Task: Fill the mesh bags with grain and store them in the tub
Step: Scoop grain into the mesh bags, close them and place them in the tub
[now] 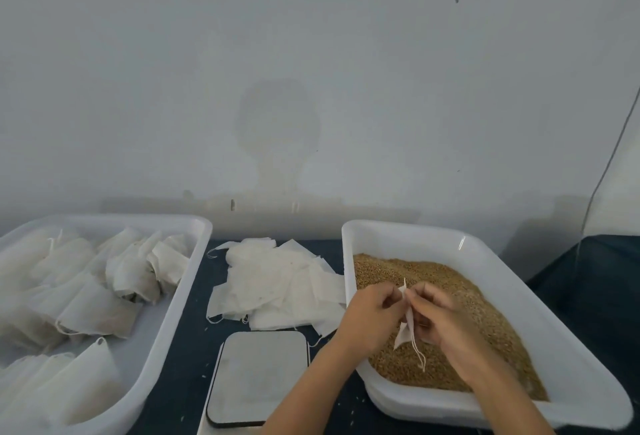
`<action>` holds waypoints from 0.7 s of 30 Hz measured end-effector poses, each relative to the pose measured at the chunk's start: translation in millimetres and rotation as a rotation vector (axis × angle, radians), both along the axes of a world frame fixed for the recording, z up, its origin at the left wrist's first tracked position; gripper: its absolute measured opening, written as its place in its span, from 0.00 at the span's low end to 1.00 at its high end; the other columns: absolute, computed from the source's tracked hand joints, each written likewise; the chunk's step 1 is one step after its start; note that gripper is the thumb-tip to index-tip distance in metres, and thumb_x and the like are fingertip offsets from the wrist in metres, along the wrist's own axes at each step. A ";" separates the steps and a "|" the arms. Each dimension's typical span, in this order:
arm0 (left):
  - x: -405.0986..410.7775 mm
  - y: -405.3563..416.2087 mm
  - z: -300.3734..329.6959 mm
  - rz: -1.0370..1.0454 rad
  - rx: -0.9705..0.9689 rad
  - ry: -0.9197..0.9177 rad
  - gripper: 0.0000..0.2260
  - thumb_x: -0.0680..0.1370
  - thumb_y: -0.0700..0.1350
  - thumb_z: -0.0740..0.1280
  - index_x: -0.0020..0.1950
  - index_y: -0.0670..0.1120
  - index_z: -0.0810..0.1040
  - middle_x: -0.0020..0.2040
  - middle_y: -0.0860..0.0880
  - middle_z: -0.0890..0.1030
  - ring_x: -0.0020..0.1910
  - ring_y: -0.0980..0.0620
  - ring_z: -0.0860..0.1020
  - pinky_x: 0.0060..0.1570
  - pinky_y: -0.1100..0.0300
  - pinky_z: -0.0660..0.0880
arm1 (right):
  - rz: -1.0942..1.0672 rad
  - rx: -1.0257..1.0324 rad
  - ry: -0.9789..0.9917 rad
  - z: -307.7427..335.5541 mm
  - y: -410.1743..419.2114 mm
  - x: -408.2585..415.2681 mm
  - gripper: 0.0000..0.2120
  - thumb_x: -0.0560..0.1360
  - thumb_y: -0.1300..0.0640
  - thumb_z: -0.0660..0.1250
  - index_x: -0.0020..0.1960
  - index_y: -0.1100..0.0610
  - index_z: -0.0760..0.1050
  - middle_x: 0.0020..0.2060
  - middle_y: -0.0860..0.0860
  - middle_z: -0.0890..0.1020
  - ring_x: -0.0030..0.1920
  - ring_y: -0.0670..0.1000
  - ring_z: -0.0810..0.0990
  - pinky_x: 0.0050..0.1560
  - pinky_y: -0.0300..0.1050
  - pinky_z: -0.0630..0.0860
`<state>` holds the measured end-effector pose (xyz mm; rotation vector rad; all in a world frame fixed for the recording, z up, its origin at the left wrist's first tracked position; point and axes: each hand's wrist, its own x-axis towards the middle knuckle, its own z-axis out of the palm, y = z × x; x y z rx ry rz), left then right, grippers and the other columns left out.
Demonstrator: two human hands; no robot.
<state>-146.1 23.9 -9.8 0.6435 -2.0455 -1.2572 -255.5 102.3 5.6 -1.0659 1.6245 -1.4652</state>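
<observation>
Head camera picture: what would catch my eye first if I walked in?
Probably the two hands, left hand and right hand, pinching a small white mesh bag over the golden grain in the white tub on the right. On the left, a second tub holds filled bags, and loose empty bags lie between.

This looks like a small hand-packing workroom rather than a home kitchen: a desk [194, 348] under dark cloth stands against a bare pale wall [311, 70], carrying a white tub of grain [519, 296], a flat weighing scale [259, 375], loose empty mesh bags [277, 282] and a tub of filled bags [166, 330].
</observation>
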 end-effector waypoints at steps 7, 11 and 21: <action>-2.1 -3.1 -2.5 0.044 -0.049 -0.105 0.13 0.79 0.43 0.63 0.34 0.51 0.71 0.33 0.55 0.76 0.38 0.52 0.78 0.45 0.55 0.76 | -0.032 0.048 0.139 0.8 -0.7 5.4 0.08 0.78 0.60 0.61 0.42 0.63 0.73 0.27 0.53 0.75 0.26 0.48 0.72 0.29 0.40 0.71; -3.2 -3.2 -1.6 0.110 -0.070 -0.117 0.09 0.79 0.42 0.62 0.38 0.47 0.72 0.38 0.50 0.79 0.42 0.48 0.79 0.46 0.53 0.77 | -0.090 0.078 0.168 -2.4 -1.1 4.2 0.09 0.80 0.60 0.59 0.43 0.63 0.72 0.21 0.47 0.72 0.25 0.48 0.70 0.27 0.39 0.67; -6.0 2.2 -4.9 0.111 -0.203 -0.149 0.09 0.74 0.39 0.64 0.38 0.49 0.65 0.34 0.52 0.71 0.31 0.56 0.68 0.33 0.65 0.66 | -0.236 0.135 0.433 -12.7 -8.9 0.7 0.06 0.76 0.62 0.65 0.45 0.55 0.69 0.40 0.53 0.77 0.37 0.51 0.76 0.35 0.41 0.72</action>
